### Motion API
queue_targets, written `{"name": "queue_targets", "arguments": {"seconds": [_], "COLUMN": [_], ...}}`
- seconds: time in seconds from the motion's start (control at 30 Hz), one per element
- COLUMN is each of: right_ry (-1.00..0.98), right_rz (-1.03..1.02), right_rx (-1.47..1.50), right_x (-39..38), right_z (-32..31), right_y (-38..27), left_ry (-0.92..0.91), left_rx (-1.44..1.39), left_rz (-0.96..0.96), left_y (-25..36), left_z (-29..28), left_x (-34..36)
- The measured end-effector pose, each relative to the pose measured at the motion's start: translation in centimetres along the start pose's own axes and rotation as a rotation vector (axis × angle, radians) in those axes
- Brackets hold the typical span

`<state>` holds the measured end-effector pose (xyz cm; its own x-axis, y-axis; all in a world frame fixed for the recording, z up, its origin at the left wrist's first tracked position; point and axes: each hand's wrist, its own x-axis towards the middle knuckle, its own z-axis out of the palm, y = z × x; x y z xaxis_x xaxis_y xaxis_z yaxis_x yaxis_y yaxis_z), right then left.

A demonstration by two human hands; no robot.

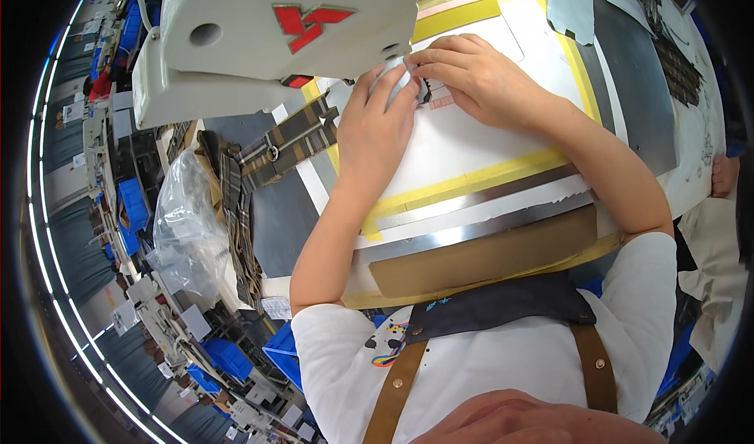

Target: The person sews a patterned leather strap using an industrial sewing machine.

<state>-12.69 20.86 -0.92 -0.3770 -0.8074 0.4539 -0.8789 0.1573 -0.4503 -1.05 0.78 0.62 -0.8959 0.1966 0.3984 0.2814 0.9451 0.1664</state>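
My left hand (377,126) and my right hand (471,78) meet under the head of a grey-white sewing machine (243,51). Their bent fingers press on a small pale piece (392,84) with a dark edge, whose kind I cannot make out. The fingertips partly hide it. Under both hands lies a white sheet (455,149) bordered with yellow tape. Plaid fabric straps (290,144) with a small metal ring run from beside my left wrist to the left.
More plaid straps hang at the left edge beside a clear plastic bag (188,220). A brown strip (487,251) lines the near table edge. Dark strips (671,55) lie at the far right. Blue bins (228,357) and other machines stand on the left.
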Motion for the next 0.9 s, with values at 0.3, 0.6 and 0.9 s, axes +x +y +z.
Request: {"name": "queue_targets", "arguments": {"seconds": [0.3, 0.6, 0.9], "right_ry": [-0.002, -0.016, -0.009], "right_rz": [0.006, -0.013, 0.006], "right_rx": [0.044, 0.018, 0.048], "right_x": [0.48, 0.38, 0.26], "right_z": [-0.49, -0.70, -0.47], "right_y": [-0.14, -0.07, -0.08], "left_ry": [-0.071, -0.064, -0.056], "left_rx": [-0.040, -0.062, -0.047], "left_rz": [-0.081, -0.080, -0.074], "left_y": [0.44, 0.33, 0.36], "left_z": [-0.46, -0.32, -0.34], "left_x": [0.04, -0.01, 0.03]}}
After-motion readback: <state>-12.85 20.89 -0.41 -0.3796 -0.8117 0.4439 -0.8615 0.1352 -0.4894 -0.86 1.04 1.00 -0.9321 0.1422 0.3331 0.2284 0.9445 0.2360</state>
